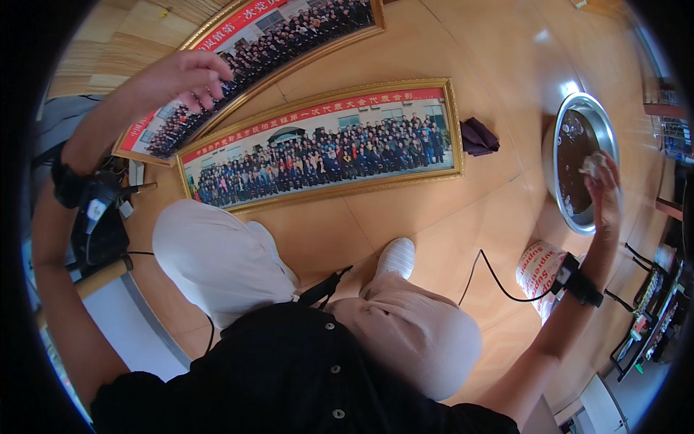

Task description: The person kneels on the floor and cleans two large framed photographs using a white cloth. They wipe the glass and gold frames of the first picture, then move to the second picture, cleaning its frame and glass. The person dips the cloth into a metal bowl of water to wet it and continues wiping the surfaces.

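At the right, a metal basin (611, 127) holds murky brown water with some suds. My right hand (603, 187) is over its near right side, gripping a crumpled, pale wet cloth (595, 165). My left hand (198, 78), fingers apart and curled, is over a gold-framed group photograph (303, 40) at the upper left; whether it touches the frame I cannot tell. A second gold-framed panoramic group photograph (325, 149) lies on the floor before me. Beside its right end sits a folded dark purple cloth (479, 136).
A patterned bin or bag (537, 266) stands below the basin. A black cable (496, 279) runs from my right wrist strap. Wooden boards (119, 46) are at the upper left, a rack with small items (648, 309) at the far right. My feet rest on the tiled floor.
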Available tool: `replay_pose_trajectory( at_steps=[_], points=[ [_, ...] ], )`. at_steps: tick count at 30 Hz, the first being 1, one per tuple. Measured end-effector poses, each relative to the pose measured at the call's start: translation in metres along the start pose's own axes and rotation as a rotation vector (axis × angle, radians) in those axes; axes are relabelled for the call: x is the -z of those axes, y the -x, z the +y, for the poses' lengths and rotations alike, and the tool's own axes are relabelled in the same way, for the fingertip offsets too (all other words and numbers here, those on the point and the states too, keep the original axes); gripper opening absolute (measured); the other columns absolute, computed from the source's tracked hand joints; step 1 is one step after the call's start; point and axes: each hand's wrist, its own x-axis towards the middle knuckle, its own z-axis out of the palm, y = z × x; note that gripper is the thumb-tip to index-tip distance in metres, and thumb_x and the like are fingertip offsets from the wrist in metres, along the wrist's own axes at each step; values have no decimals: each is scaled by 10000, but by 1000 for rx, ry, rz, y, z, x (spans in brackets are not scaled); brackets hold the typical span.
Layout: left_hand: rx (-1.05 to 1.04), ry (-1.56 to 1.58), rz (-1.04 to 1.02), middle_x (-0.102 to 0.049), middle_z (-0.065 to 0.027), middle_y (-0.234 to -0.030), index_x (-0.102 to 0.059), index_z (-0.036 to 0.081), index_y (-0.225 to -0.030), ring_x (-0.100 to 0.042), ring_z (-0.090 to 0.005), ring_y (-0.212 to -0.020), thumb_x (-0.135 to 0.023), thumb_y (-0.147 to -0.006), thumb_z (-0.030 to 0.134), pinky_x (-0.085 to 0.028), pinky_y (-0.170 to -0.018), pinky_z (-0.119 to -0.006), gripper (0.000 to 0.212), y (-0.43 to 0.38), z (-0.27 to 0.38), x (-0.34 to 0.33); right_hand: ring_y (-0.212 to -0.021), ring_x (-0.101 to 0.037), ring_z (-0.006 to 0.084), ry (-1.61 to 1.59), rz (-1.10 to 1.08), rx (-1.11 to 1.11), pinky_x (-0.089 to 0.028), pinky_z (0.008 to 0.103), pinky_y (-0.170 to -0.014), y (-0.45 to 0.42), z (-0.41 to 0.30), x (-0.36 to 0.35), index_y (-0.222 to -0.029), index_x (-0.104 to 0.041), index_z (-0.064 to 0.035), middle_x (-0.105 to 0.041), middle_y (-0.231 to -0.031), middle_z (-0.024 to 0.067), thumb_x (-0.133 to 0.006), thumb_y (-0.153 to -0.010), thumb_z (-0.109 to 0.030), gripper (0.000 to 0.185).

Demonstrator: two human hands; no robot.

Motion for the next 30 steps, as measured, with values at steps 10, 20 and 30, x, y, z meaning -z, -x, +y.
replay_pose_trajectory(
  at_steps=[10,20,30],
  points=[
    [61,180,-129,-625,-32,-902,-582,46,-1151,-606,-91,-819,-499,-996,192,-509,-687,-231,228,-104,-158,-36,-866,-597,125,605,-444,-40,-498,279,-759,11,108,-209,-992,-559,-38,-615,-911,38,-751,-826,-115,266],
    [-301,-264,357,-528,-194,-1307,-525,28,-1310,-513,-320,-1229,-685,-853,484,-424,-1018,-394,666,-202,-253,-120,-772,-554,109,273,-31,110,-477,267,-694,19,236,-341,-1121,-644,-56,-600,-930,41,-701,-892,-200,277],
    [-209,-554,418,-505,-182,-1292,-435,20,-1376,-464,-339,-1250,-792,-663,591,-349,-1068,-457,981,-215,-218,-165,-835,-560,163,411,106,250,-484,299,-761,35,234,-384,-1126,-652,-53,-586,-1022,71,-704,-883,-229,304]
  ],
)
